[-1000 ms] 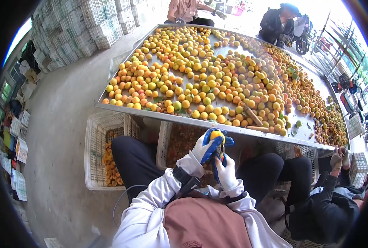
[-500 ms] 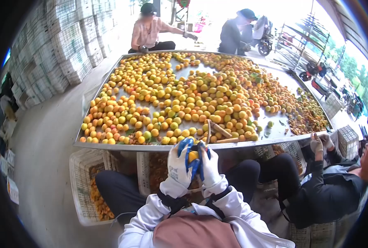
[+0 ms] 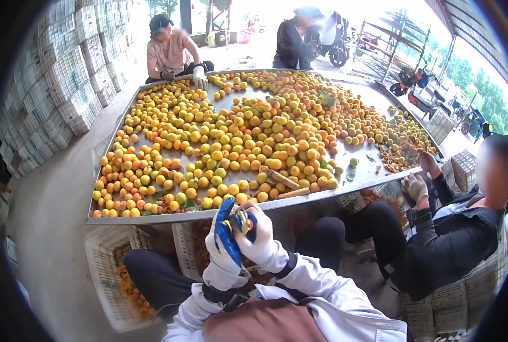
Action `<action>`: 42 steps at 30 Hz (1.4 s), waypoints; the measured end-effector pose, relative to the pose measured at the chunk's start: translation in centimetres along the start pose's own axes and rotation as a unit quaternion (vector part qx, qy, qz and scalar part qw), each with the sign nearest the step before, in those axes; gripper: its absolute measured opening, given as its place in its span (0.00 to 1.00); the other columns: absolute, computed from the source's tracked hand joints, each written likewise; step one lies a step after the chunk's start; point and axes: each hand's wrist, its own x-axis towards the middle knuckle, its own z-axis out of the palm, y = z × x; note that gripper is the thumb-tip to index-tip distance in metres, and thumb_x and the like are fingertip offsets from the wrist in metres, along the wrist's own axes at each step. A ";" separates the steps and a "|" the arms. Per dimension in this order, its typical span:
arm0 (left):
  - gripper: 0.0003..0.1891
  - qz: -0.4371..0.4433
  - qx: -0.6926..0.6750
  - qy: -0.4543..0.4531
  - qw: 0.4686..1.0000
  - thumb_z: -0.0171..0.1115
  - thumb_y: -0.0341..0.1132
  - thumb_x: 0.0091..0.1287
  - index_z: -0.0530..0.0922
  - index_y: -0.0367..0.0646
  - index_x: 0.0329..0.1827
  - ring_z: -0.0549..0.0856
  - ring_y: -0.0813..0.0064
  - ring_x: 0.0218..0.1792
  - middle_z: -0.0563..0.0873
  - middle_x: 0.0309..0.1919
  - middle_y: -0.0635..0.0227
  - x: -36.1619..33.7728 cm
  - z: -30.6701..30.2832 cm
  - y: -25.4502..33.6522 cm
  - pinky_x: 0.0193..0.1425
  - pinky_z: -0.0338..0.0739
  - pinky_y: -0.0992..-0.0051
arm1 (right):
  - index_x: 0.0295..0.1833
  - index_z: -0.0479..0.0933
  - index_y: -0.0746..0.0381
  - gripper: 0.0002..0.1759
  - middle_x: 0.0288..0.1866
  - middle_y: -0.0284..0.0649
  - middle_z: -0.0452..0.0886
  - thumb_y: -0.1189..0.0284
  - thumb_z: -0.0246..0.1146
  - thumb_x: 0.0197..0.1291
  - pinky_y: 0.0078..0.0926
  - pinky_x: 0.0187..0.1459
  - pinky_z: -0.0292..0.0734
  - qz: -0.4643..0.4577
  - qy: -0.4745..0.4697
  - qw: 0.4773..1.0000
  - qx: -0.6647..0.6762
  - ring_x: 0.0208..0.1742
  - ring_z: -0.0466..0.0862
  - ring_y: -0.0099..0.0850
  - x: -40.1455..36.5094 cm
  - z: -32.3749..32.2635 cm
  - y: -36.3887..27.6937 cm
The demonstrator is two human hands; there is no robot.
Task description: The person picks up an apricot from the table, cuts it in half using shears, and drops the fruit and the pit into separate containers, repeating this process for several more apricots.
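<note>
My left hand (image 3: 224, 242), in a white glove with a blue palm, is raised just off the front edge of the table, its fingers curled about an apricot that is mostly hidden; a bit of yellow shows by the thumb. Pressed close beside it, my right hand (image 3: 258, 233), gloved alike, is closed on a small metal tool (image 3: 242, 221) with a shiny head and a touch of red; its exact kind I cannot tell. Beyond both hands, many yellow-orange apricots (image 3: 254, 148) cover the metal table (image 3: 145, 219).
Wooden sticks (image 3: 281, 179) lie among the fruit near the front edge. Below are a white crate (image 3: 102, 273) of split fruit and another crate (image 3: 184, 245). A co-worker (image 3: 448, 239) sits at right; two people are across the table. Stacked crates (image 3: 54, 85) rise at left.
My hands have shifted left and turned, so the metal tool now shows and the apricot is mostly covered. The view has swung right. The far-left person's hand has come down to the fruit.
</note>
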 end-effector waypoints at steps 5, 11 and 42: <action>0.25 -0.094 -0.148 -0.017 0.984 0.45 0.42 0.81 0.75 0.30 0.68 0.85 0.66 0.57 0.85 0.59 0.56 -0.7 -0.5 -3.0 0.64 0.79 0.68 | 0.36 0.74 0.66 0.09 0.36 0.48 0.78 0.79 0.68 0.50 0.39 0.30 0.78 -0.027 -0.040 0.998 -0.044 0.29 0.83 0.49 -0.3 0.5 1.2; 0.25 -0.267 -0.441 -0.016 0.857 0.45 0.45 0.81 0.76 0.33 0.66 0.85 0.71 0.54 0.85 0.54 0.61 -0.8 -0.5 -3.8 0.60 0.80 0.69 | 0.35 0.76 0.66 0.10 0.36 0.51 0.78 0.79 0.68 0.47 0.37 0.32 0.78 0.006 -0.071 0.996 -0.059 0.31 0.83 0.50 -0.3 0.6 2.1; 0.11 -0.239 -0.332 -0.092 0.908 0.61 0.25 0.69 0.75 0.43 0.53 0.82 0.80 0.48 0.80 0.44 0.71 -1.8 0.1 -1.1 0.51 0.77 0.78 | 0.32 0.74 0.66 0.12 0.33 0.47 0.78 0.79 0.72 0.44 0.32 0.28 0.76 -0.077 -0.144 0.980 -0.114 0.26 0.83 0.43 1.7 -2.1 -0.3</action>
